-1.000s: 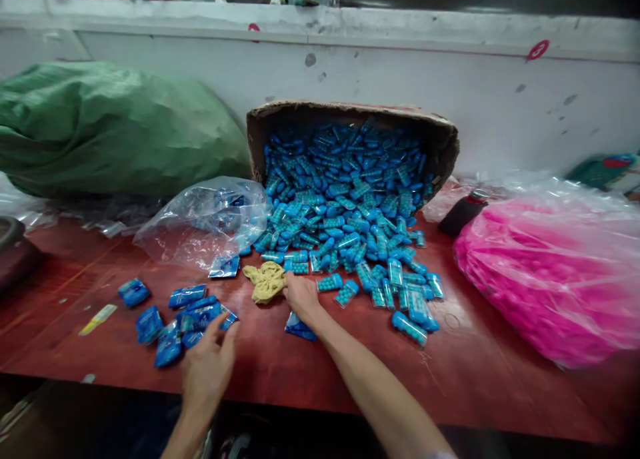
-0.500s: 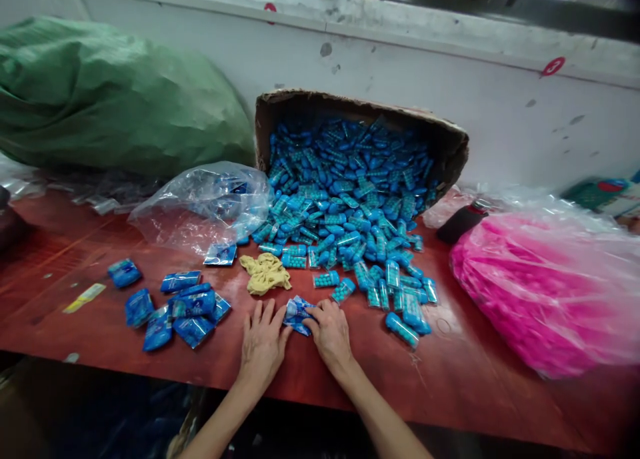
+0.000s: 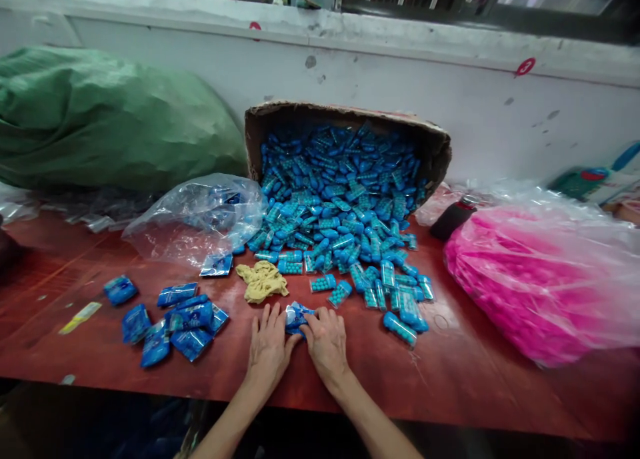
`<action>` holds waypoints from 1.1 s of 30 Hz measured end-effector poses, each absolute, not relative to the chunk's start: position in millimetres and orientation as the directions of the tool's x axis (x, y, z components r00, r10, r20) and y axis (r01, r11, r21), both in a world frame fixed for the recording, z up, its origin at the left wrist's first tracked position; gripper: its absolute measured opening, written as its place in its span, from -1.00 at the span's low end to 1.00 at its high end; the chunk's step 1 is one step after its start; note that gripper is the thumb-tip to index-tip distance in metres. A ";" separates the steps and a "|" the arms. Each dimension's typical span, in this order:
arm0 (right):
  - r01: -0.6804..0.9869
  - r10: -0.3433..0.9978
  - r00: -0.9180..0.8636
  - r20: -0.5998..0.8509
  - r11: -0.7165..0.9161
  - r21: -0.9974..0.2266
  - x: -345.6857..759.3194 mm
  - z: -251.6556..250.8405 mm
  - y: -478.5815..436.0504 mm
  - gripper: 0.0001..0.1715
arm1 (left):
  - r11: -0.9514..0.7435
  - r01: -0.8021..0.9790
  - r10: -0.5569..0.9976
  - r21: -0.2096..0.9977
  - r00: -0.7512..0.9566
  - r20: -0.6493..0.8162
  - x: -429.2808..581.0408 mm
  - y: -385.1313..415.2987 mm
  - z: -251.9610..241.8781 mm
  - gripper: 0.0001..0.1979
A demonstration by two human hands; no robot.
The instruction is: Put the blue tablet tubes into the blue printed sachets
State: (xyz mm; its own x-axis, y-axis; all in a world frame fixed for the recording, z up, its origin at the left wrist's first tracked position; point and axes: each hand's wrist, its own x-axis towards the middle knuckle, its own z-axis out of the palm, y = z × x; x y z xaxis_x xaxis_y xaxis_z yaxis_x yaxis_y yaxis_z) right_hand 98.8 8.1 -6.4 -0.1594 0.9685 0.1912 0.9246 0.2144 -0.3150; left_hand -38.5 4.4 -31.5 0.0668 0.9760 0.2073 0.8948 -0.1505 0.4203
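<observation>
Resting on the red surface (image 3: 500,396) with the left hand (image 3: 267,349) palm down, fingers straight and thumb spread apart from them, just beside the left edge of a small blue packet (image 3: 295,316). Touching the packet's right side with the thumb and bent fingers of the right hand (image 3: 327,346); cannot tell whether pinched together on it. Seen between both hands, with the packet down on the surface and partly covered by fingers.

To the left, showing a loose cluster of blue packets (image 3: 190,316), some overlapping, beside a yellow-and-clear strip (image 3: 80,318). To the right, showing loose clear-and-blue packs (image 3: 400,329) with small teal balls inside. Just past the left fingertips, showing a crumpled yellow cloth (image 3: 261,282).

Farther off, flanked at right by a translucent bag (image 3: 520,292) with bright pink contents and at left by a clear plastic bag (image 3: 170,222). Beyond, opening toward the hands in a cardboard box (image 3: 253,142) spilling more packs. Backed by a bulging green sack (image 3: 115,119) and a white wall (image 3: 500,139).
</observation>
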 end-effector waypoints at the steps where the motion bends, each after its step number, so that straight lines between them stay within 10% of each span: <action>1: 0.923 0.966 -0.151 0.210 0.214 -0.321 100.0 -6.6 6.6 -0.85 | -0.123 0.875 0.976 0.468 0.021 0.218 -34.7 1.0 -30.2 -0.59; 7: 0.902 0.950 -0.109 0.292 0.218 -0.373 106.7 -6.6 -2.0 -0.81 | 0.091 0.582 0.956 0.808 -0.279 0.093 -24.9 -13.8 1.4 -0.38; 13: 0.862 0.944 -0.061 0.325 0.214 -0.459 104.8 -1.2 -5.3 -0.84 | 0.161 0.462 0.946 0.872 -0.324 -0.003 -23.1 -2.0 15.4 -0.39; 19: 0.707 0.931 -0.034 0.364 0.280 -0.650 104.0 9.0 -13.2 -0.78 | 0.359 -0.049 0.912 0.932 -0.192 -0.362 -18.7 0.8 5.6 -0.59; 23: 0.284 0.988 0.090 0.127 0.096 -0.954 107.2 4.8 -2.8 -0.49 | 0.356 -0.209 0.907 0.911 -0.157 -0.390 -17.2 0.9 4.9 -0.66; 26: -0.029 0.993 -0.041 -0.111 -0.112 -0.993 107.7 1.5 9.8 -0.72 | 0.346 -0.239 0.903 0.907 -0.178 -0.391 -14.1 1.0 2.5 -0.68; 33: -0.030 0.992 0.019 -0.127 -0.126 -0.992 99.7 -8.3 13.4 -0.77 | 0.356 -0.298 0.881 0.886 -0.210 -0.425 -3.0 1.7 -5.1 -0.67</action>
State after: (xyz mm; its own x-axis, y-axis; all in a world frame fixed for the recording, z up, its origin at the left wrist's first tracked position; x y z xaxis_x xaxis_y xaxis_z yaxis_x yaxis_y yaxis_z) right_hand 99.7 13.4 -8.3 0.0189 0.9918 -0.1267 -0.0304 -0.1261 -0.9915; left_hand -3.0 1.7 -5.1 -0.2100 0.8807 -0.4247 -0.2984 0.3559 0.8856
